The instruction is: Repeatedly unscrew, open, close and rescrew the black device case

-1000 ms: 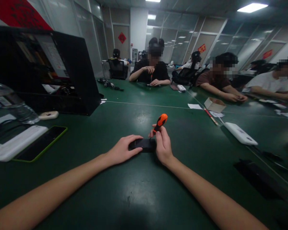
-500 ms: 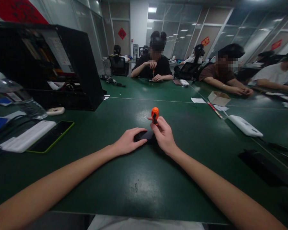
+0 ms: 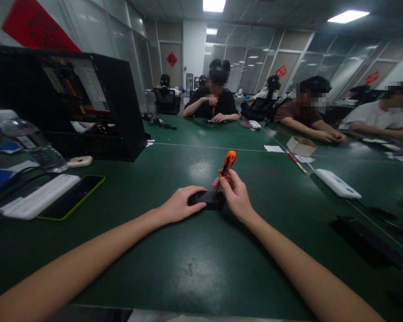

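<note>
A small black rectangular box-like device (image 3: 208, 199) lies flat on the green table (image 3: 188, 277) in front of me. My left hand (image 3: 181, 203) grips its left end, with the thumb along the near side and the fingers over the far side. In my right hand (image 3: 235, 193) is a screwdriver with an orange and black handle (image 3: 228, 163). Its handle leans up to the right, and the shaft points down at the device's right part. Whether the tip sits in a screw is too small to tell.
On the left stand an open black computer case (image 3: 121, 107) and a plastic bottle (image 3: 36, 143), near a phone (image 3: 75, 197) and a white box (image 3: 43, 197). To the right lie a white power bank-like block (image 3: 337, 182), a black adapter (image 3: 366, 241) and a small carton (image 3: 301, 146). Several people sit around.
The screwdriver has gone from nearly upright to leaning right, and my right hand has shifted slightly right, uncovering more of the device. My view has tilted up a little.
</note>
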{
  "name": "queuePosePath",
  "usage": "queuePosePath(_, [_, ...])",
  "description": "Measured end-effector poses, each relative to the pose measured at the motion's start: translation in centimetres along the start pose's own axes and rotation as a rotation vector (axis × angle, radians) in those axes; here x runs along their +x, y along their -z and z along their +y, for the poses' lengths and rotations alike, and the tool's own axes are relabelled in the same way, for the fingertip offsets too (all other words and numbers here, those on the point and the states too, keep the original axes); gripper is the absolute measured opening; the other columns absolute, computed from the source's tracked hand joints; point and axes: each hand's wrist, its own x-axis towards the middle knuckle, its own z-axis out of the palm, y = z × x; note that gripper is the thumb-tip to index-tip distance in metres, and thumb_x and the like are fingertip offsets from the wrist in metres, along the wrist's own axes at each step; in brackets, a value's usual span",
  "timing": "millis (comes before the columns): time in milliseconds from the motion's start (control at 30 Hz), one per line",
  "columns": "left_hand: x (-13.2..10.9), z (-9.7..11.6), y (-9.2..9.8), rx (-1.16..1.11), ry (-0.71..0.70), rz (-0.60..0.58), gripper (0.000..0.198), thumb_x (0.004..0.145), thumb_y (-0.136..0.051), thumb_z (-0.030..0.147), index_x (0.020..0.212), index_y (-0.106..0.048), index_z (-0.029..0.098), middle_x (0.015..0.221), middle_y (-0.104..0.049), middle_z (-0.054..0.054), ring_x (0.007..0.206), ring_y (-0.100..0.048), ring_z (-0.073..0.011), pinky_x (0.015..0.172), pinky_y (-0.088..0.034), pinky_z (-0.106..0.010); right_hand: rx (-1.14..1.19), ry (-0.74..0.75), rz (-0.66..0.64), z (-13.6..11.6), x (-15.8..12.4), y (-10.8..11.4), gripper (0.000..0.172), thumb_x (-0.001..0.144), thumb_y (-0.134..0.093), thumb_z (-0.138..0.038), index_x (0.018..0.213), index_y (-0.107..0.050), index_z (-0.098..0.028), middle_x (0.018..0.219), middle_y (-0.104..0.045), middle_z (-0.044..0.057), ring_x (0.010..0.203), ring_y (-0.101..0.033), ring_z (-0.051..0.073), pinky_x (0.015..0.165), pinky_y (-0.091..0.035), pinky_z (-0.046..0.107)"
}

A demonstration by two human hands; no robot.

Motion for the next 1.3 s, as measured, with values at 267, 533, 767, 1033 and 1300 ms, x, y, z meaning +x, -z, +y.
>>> queuePosePath(267, [-0.1,-0.2,-0.1,0.014,-0.022,-0.004,0.042,0.092,-0.066,0.036,0.130,-0.063,0.019,0.125,-0.072,-0.011,0.111,-0.068,-0.0270,0.099,-0.052,-0.041,0.041,-0.008,0.014,-0.1,-1.0,0.0,0.029,0.101,-0.051,-0.045,0.120,-0.048,-0.024,0.084,-0.065,-0.001,0.076,-0.069,0.015,0.067,-0.060,0.029])
queuePosePath(533, [0.0,0.5,-0.1,0.026,-0.069,-0.005,0.038,0.093,-0.066,0.031,0.128,-0.063,0.018,0.121,-0.073,-0.009,0.106,-0.069,-0.0249,0.095,-0.053,-0.038,0.049,0.043,-0.091,-0.7,-2.0,-1.7,0.025,0.102,-0.047,-0.042,0.118,-0.048,-0.024,0.083,-0.066,0.000,0.071,-0.071,0.015,0.067,-0.063,0.031])
queuePosePath(767, [0.0,0.6,0.1,0.008,-0.074,-0.018,0.037,0.093,-0.066,0.029,0.128,-0.063,0.019,0.121,-0.073,-0.009,0.106,-0.069,-0.0243,0.097,-0.053,-0.038,-0.091,0.093,-0.150,-0.9,-2.0,-1.3,0.021,0.100,-0.053,-0.033,0.117,-0.055,-0.021,0.080,-0.071,0.002,0.073,-0.071,0.017,0.073,-0.059,0.033])
queuePosePath(1033, [-0.1,-0.4,-0.3,0.000,-0.072,-0.006,0.042,0.094,-0.066,0.033,0.133,-0.061,0.019,0.129,-0.070,-0.011,0.115,-0.067,-0.0265,0.103,-0.051,-0.040,-0.189,0.119,-0.108,-0.7,-1.3,-1.3,0.018,0.092,-0.065,-0.034,0.082,-0.071,-0.020,0.089,-0.073,0.006,0.084,-0.068,0.019,0.080,-0.054,0.034])
queuePosePath(1300, [-0.2,-0.3,-0.3,0.016,-0.080,-0.005,0.042,0.094,-0.066,0.033,0.132,-0.061,0.018,0.127,-0.071,-0.011,0.111,-0.068,-0.0263,0.100,-0.052,-0.039,-0.175,0.107,-0.242,-0.7,-0.5,-0.4,0.019,0.094,-0.063,-0.030,0.084,-0.075,-0.019,0.098,-0.077,0.006,0.089,-0.072,0.019,0.083,-0.055,0.034])
